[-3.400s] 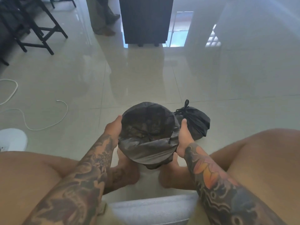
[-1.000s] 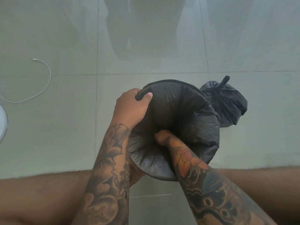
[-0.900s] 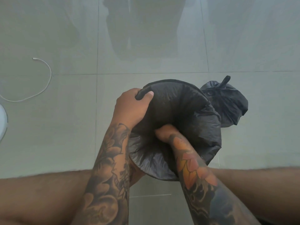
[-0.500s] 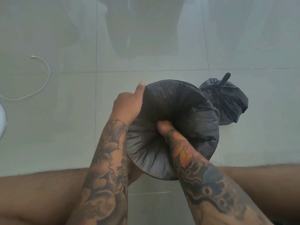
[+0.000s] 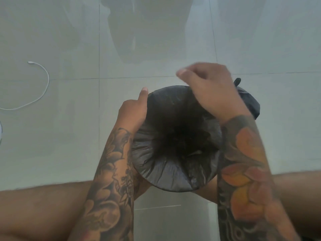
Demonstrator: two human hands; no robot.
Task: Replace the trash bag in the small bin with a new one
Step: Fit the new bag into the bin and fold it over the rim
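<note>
The small bin (image 5: 156, 171) stands on the floor between my legs, lined with a new black trash bag (image 5: 173, 119) whose edge is folded over the rim. My left hand (image 5: 133, 113) holds the bin's left side, with the thumb straight up along the rim. Blurred with motion, my right hand (image 5: 212, 91) hovers above the far rim; its fingers are loosely curled and hold nothing. The old tied black bag (image 5: 251, 103) lies on the floor behind the bin, mostly hidden by my right hand.
A white cable (image 5: 43, 87) curls on the glossy tiled floor at the left. My bare legs (image 5: 43, 206) cross the bottom of the view on both sides of the bin.
My right hand has come up out of the bag's inside and now hangs above the far rim. My left thumb has straightened along the rim. The bag's inside now shows open.
</note>
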